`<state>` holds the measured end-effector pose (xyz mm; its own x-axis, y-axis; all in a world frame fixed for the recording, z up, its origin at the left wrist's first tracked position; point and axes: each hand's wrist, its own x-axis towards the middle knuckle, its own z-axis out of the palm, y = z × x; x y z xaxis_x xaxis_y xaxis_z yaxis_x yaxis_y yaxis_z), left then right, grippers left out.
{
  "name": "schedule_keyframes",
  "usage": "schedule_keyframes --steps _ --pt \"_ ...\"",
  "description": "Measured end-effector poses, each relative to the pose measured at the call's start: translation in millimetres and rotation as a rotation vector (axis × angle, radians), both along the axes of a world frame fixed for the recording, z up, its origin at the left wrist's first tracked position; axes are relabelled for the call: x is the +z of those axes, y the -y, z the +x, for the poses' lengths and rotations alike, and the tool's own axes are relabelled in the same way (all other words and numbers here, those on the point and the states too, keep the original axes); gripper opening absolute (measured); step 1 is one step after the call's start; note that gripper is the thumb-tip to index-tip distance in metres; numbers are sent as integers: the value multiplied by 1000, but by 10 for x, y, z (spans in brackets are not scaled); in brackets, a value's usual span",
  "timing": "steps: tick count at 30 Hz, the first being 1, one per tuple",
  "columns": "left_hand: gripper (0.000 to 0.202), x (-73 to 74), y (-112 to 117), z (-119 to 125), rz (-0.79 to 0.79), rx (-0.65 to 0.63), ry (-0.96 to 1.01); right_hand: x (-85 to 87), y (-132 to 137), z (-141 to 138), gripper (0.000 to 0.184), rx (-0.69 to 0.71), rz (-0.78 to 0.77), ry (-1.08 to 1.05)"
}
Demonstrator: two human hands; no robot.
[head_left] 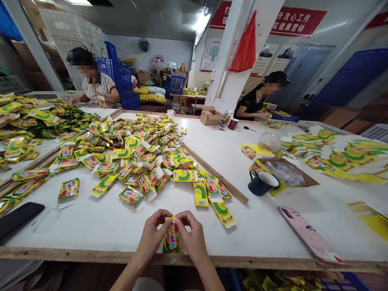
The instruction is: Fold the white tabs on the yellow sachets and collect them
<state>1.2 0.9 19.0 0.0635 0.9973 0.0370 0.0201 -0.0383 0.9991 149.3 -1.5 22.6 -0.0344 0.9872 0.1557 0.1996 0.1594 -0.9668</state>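
Both hands are at the near edge of the white table, pinching the top end of a small yellow and green box (172,241) that stands or leans there, its printed front facing me. My left hand (154,232) grips the top left corner with thumb and fingers. On the other side, my right hand (191,232) pinches the top right corner. The fingertips partly cover the top flap. Beyond them lies a heap of similar small boxes (142,161), several with white flaps sticking out. A single box (68,189) lies apart on the left.
Wooden strips (216,173) divide the white table (115,226). A dark mug (263,183), an open carton (287,171) with clear plastic and a pink phone (309,234) are on the right. A black phone (20,218) lies left. Two co-workers (98,87) sit across the table.
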Motion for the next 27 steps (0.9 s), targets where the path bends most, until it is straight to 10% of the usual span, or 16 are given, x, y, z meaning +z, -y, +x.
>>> schedule_keyframes --steps 21,27 --pt "39 -41 149 28 -53 -162 37 -142 137 5 28 180 -127 -44" --pt "49 -38 186 128 39 -171 -18 -308 279 232 33 -16 -50 -54"
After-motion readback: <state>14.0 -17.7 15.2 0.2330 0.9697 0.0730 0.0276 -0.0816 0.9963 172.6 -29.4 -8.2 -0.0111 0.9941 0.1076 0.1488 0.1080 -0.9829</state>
